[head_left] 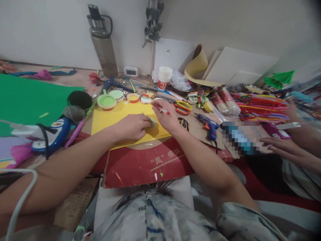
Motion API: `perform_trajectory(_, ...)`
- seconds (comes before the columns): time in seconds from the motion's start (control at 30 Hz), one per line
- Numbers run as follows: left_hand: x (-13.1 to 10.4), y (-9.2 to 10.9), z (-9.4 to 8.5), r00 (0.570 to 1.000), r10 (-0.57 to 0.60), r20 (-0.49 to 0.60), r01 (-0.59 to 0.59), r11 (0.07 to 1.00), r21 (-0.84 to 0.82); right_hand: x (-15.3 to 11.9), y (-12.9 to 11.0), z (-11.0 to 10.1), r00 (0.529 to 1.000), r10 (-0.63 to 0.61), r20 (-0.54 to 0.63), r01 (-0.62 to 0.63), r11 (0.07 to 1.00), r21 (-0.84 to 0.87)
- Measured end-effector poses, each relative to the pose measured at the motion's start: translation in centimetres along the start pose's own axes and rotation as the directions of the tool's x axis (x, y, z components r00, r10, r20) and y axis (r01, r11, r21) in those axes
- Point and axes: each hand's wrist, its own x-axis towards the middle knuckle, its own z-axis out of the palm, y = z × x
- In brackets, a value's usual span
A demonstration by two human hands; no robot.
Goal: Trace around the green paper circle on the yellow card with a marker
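My left hand (135, 126) rests on a yellow sheet (105, 120), fingers curled together and pressing on a small pale green piece (153, 123), mostly hidden by the hand. A slim pen (165, 111) with a red end is gripped in my right hand (167, 118), just beside that piece; its tip is hidden. Beyond both hands, a green-filled round lid (106, 101) and a yellow-filled round piece (132, 98) lie at the sheet's far edge. Scissors (182, 107) with red and yellow handles are right of my right hand.
A blue glue gun (212, 130) lies to the right, near bundled pipe cleaners (263, 105). Paper cups (164, 78) and a tall bottle (104, 47) stand at the back. A green sheet (37, 100) covers the left. Another person's hand (286, 149) is at the right.
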Motion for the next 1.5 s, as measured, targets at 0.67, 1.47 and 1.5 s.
perform_trajectory(0.67,-0.03,-0.19,0.15,1.0,0.008,-0.015,-0.008,1.0,-0.002,0.05,-0.3,-0.19,1.0,0.002,0.024,-0.002,1.0,-0.01)
perform_trajectory(1.47,0.11,-0.09,-0.07,1.0,0.006,0.002,-0.006,1.0,0.017,0.04,-0.51,-0.31,0.999,0.018,0.038,-0.016,0.999,-0.032)
perform_trajectory(1.5,0.12,-0.1,-0.06,1.0,0.006,0.0,-0.006,1.0,0.012,0.04,-0.48,-0.29,0.999,0.013,0.033,-0.012,0.999,-0.031)
